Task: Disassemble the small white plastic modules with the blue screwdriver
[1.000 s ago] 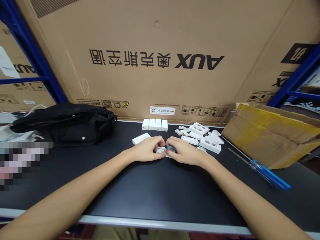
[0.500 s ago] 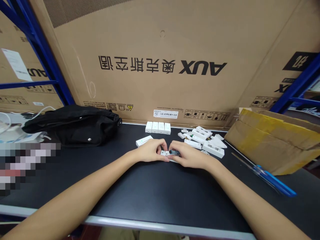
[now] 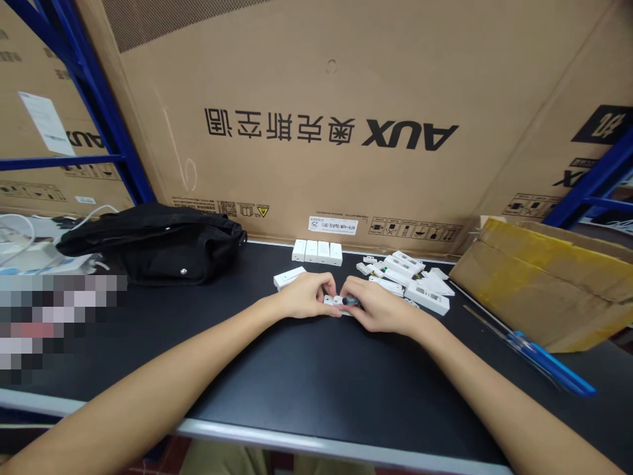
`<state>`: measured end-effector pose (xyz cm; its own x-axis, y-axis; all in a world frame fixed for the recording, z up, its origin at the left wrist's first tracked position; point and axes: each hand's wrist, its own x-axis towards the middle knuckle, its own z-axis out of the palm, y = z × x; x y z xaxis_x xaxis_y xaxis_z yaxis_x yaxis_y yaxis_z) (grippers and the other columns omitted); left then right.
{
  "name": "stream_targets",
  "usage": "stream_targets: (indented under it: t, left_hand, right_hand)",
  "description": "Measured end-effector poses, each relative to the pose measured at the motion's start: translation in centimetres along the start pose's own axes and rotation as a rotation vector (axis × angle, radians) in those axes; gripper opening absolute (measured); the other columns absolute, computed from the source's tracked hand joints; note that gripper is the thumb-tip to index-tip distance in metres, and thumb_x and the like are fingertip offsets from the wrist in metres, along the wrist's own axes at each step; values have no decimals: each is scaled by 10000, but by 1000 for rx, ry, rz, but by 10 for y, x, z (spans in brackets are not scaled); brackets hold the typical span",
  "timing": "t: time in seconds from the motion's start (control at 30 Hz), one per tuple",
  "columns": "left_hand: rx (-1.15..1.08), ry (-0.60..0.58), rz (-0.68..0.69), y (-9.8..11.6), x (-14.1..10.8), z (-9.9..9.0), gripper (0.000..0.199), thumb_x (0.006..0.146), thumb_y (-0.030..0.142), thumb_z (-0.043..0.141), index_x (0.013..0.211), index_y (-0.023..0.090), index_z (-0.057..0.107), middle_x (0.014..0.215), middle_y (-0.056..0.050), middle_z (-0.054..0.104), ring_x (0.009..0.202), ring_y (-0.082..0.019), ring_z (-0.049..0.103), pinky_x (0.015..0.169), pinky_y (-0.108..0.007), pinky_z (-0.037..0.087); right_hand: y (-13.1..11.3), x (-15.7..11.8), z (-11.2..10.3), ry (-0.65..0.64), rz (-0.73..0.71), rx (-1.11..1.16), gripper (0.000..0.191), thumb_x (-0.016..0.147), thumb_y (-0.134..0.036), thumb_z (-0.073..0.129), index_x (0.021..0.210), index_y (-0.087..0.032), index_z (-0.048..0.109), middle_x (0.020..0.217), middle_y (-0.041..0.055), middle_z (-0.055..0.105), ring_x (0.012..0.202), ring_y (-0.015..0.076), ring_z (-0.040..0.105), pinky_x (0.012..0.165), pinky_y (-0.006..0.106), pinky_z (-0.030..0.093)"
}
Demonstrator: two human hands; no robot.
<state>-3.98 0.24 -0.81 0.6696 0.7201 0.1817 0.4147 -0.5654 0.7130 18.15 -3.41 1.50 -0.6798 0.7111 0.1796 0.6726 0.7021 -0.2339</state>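
Left hand (image 3: 306, 297) pinches a white plastic part (image 3: 333, 301) at lower centre, fingers curled over its left end. Right hand (image 3: 380, 309) is closed on a small dark piece (image 3: 351, 301) at the part's right end, the two hands almost meeting. Fingers hide the joint, so cannot tell if the piece is seated. Risk: a looser grip or off-axis push could let the small dark piece slip and roll across the black tabletop (image 3: 316, 376) into the loose white parts (image 3: 408, 280) just right of the right hand, where it would be hard to spot. Too much force might crack the thin plastic. In the way: those loose white parts crowd the right side; a white block (image 3: 289, 278) sits just beyond the left hand, with a row of four white blocks (image 3: 316, 251) behind. Well off: black bag (image 3: 158, 244) at left, blue-handled tool (image 3: 551, 363) and yellow-taped cardboard (image 3: 539, 287) at right.
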Motion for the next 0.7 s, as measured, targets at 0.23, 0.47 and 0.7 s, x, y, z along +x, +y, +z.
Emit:
stream_targets:
  t: [0.23,0.47,0.7]
  left_hand:
    - [14,20,-7,-1,0,1,506,655,562,816,924,201,584,683,41,600,616,-128,576,577,-227,393]
    - [16,49,-28,-2,1,1,482,623,491,856,893,205,577,665,57,599,608,-123,583,587,-223,391]
    - [66,48,67,9,-11,-4,456,764,529,742,1041,210,569,849,3,655,690,-148,612,630,-252,401]
  right_hand:
    - [-2,1,1,37,2,-24,62,917,-231,510,902,-187,551,830,43,594,722,170,553,657,300,421]
    - [-4,3,-11,173,-4,-75,23,903,-201,526,924,-200,536,897,64,596,753,179,547,672,313,430]
    - [1,1,-28,431,172,90,223,953,-422,547,923,-220,637,889,50,700,750,182,623,684,317,483]
